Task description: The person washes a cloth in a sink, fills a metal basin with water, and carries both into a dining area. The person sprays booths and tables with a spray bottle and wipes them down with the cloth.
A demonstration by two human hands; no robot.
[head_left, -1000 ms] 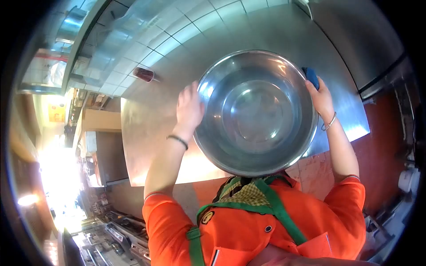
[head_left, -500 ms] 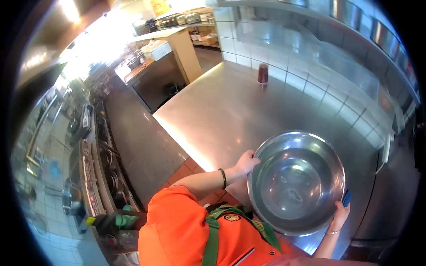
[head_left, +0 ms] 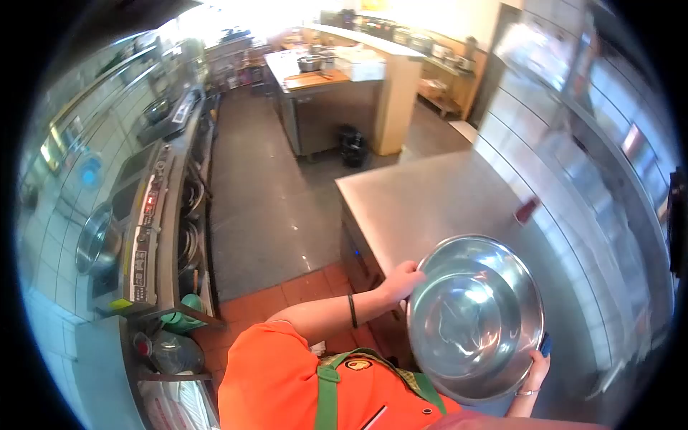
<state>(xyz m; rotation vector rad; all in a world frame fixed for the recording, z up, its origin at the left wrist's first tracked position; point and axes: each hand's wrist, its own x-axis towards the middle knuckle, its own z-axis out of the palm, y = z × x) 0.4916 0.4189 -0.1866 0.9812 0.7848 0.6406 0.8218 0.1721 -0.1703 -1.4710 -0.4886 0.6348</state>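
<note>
A large stainless steel basin [head_left: 469, 322] is held in front of me, its inside facing up toward the camera. My left hand [head_left: 403, 282] is closed on its upper left rim, thumb on the metal. My right hand [head_left: 534, 370] grips the lower right rim. A small piece of something blue [head_left: 547, 345], perhaps a cloth, shows beside the right fingers against the rim. Bright reflections fill the basin, so I cannot tell whether there is liquid in it. Behind it lies the steel counter [head_left: 416, 204].
A dark red cup [head_left: 527, 210] stands on the counter by the tiled wall. To the left, a steel pot [head_left: 99, 240] sits beside a row of cooktops [head_left: 147, 215]. A black bin [head_left: 352, 145] is on the floor ahead, near an island with a wooden cutting board [head_left: 315, 79].
My view has swung left, bringing more of the aisle and cooktops into sight. The basin remains in both hands and appears more tilted.
</note>
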